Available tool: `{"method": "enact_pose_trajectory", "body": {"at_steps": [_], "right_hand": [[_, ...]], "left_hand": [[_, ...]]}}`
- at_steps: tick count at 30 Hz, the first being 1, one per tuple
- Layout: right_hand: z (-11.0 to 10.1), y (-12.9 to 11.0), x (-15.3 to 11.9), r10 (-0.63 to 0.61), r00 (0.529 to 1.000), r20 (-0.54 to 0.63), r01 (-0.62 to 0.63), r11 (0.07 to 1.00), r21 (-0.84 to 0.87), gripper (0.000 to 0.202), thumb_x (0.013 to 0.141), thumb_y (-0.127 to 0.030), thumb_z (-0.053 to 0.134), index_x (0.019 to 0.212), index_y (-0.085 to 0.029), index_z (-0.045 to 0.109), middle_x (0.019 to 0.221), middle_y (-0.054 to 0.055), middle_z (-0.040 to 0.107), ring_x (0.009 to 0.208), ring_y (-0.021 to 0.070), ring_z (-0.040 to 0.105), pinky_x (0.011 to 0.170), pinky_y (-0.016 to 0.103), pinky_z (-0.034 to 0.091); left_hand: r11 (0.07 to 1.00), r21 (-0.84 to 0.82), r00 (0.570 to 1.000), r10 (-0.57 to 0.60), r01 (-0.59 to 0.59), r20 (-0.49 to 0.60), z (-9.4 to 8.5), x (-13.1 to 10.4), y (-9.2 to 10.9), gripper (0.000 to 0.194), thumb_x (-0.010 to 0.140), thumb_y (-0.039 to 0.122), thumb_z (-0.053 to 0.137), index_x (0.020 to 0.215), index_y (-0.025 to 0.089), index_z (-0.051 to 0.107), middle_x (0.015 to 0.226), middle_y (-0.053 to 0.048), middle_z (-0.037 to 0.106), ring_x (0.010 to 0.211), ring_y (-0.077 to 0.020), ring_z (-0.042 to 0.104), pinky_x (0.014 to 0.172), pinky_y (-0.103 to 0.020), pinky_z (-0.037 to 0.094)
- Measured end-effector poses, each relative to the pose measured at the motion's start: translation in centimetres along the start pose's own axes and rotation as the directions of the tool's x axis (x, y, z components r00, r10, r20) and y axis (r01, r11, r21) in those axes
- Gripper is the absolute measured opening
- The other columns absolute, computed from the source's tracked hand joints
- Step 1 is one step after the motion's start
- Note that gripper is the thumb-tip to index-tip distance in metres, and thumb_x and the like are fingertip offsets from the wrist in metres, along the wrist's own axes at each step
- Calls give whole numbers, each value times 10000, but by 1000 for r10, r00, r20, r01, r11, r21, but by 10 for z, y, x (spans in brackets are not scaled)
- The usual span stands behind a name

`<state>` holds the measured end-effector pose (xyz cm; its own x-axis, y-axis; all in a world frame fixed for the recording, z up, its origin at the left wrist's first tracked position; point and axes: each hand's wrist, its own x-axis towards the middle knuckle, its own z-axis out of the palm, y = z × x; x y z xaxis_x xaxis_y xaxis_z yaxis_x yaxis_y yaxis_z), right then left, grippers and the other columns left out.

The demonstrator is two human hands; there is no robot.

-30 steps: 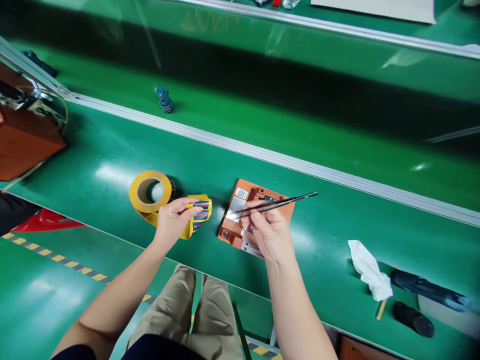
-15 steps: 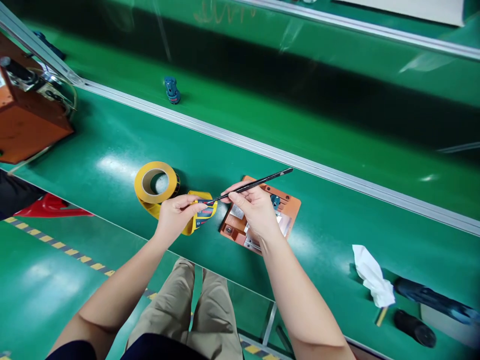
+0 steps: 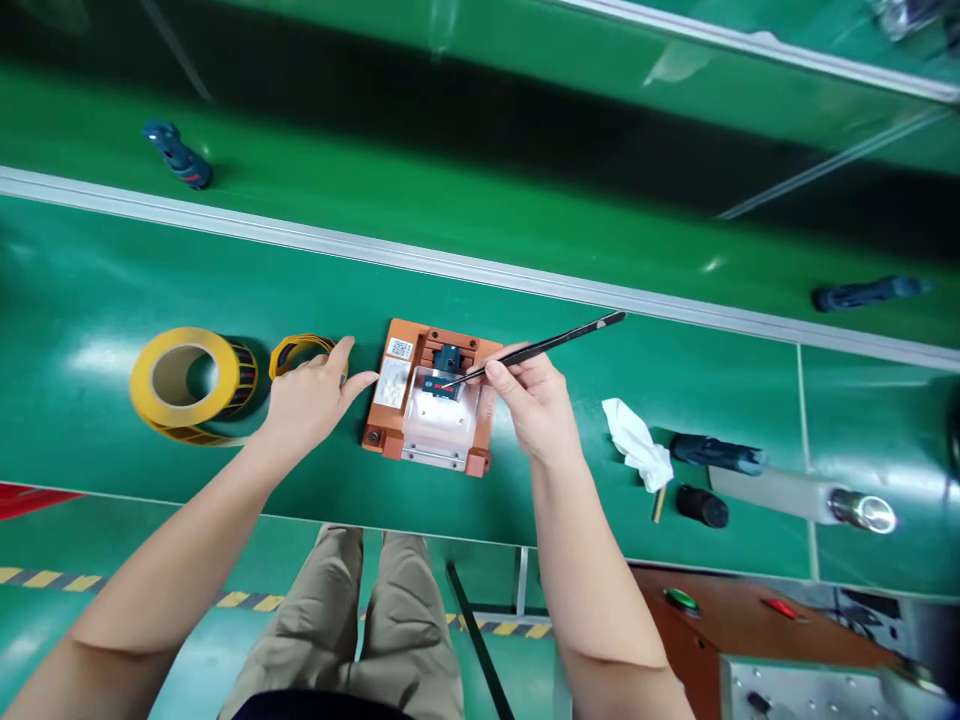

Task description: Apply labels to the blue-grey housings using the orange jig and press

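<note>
My right hand [image 3: 536, 400] grips black tweezers [image 3: 555, 341], their tip holding a small dark label [image 3: 441, 386] over the clear plate [image 3: 442, 425] of an orange fixture [image 3: 384, 425]. A dark blue part [image 3: 448, 358] sits in the fixture just behind the label. My left hand [image 3: 311, 398] is open, thumb and forefinger apart, beside the loose end of the label strip [image 3: 289, 350]. To its left the yellow label roll [image 3: 142, 385] lies on the green bench.
A crumpled white tissue [image 3: 634, 440], a dark blue tool body [image 3: 716, 454] and a black cylinder [image 3: 702, 506] lie to the right. Behind the metal rail [image 3: 337, 255] are two more tool bodies [image 3: 178, 155]. An orange box [image 3: 697, 640] stands at lower right.
The tweezers have moved from the label strip to above the fixture, now with a label at the tip. My left hand has let go of the strip and opened. The view has shifted right.
</note>
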<state>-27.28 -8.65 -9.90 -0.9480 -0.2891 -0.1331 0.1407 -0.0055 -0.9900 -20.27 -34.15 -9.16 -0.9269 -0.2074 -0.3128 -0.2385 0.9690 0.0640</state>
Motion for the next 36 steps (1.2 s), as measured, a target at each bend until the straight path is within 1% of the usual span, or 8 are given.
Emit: {"method": "enact_pose_trajectory", "body": {"at_steps": [3, 5, 7, 9, 12, 14, 19, 36], "right_hand": [[-11, 9, -1, 1, 1000, 14, -1, 1000, 1, 239, 880, -449, 704, 942, -232, 626, 888, 9, 750, 833, 167, 707, 811, 340, 569], [-14, 13, -1, -15, 1000, 13, 15, 1000, 5, 237, 889, -451, 693, 959, -237, 619, 908, 13, 752, 878, 178, 708, 848, 353, 557], [-16, 17, 0, -43, 999, 13, 43, 999, -14, 232, 898, -451, 680, 970, -240, 619, 925, 16, 749, 911, 187, 706, 872, 363, 546], [-18, 20, 0, -62, 998, 20, 62, 997, -40, 226, 907, -453, 667, 970, -241, 620, 933, 17, 746, 921, 190, 705, 877, 364, 539], [-20, 25, 0, -63, 998, 21, 64, 997, -41, 225, 909, -455, 664, 966, -243, 616, 927, 15, 746, 903, 190, 707, 864, 361, 538], [-20, 27, 1, -67, 998, 15, 68, 997, -33, 227, 903, -458, 670, 959, -245, 614, 923, 14, 744, 890, 189, 707, 853, 357, 541], [-19, 30, 2, -84, 996, 39, 85, 996, -22, 221, 903, -451, 672, 948, -241, 619, 913, 12, 741, 874, 183, 708, 838, 347, 543], [-19, 33, 1, -77, 997, 23, 77, 997, 23, 224, 900, -449, 678, 954, -239, 621, 905, 16, 749, 872, 189, 715, 841, 359, 550]], "left_hand": [[999, 41, 998, 30, -28, -50, -2, -5, -1, 705, 965, 628, 355, 1511, 185, 409, 1002, -185, 731, 889, -362, 706, 756, -431, 528], [998, 45, 982, 60, -53, -178, -2, -9, -3, 716, 953, 623, 406, 1480, 139, 450, 1066, -211, 705, 999, -381, 667, 828, -466, 509], [992, -5, 930, 119, -128, -348, 0, -16, 1, 631, 948, 564, 485, 1392, 120, 539, 1109, -207, 691, 1056, -365, 631, 883, -473, 485], [945, -82, 850, 245, -318, -466, 8, -26, 11, 436, 955, 448, 548, 1263, 149, 629, 1099, -160, 712, 1043, -308, 634, 917, -442, 473], [775, -94, 727, 533, -624, -433, 25, -45, 35, 360, 948, 375, 595, 1258, 197, 634, 1243, -113, 707, 1185, -279, 602, 1017, -441, 424], [725, -62, 696, 630, -686, -344, 36, -55, 48, 482, 935, 417, 610, 1365, 204, 569, 1413, -111, 617, 1339, -309, 504, 1088, -483, 362], [760, -36, 733, 613, -650, -293, 48, -61, 57, 528, 945, 426, 588, 1432, 236, 513, 1504, -81, 535, 1407, -317, 440, 1143, -531, 294], [760, -14, 729, 618, -650, -294, 51, -59, 54, 524, 946, 401, 589, 1440, 245, 508, 1509, -80, 528, 1414, -314, 440, 1158, -538, 285]]}}
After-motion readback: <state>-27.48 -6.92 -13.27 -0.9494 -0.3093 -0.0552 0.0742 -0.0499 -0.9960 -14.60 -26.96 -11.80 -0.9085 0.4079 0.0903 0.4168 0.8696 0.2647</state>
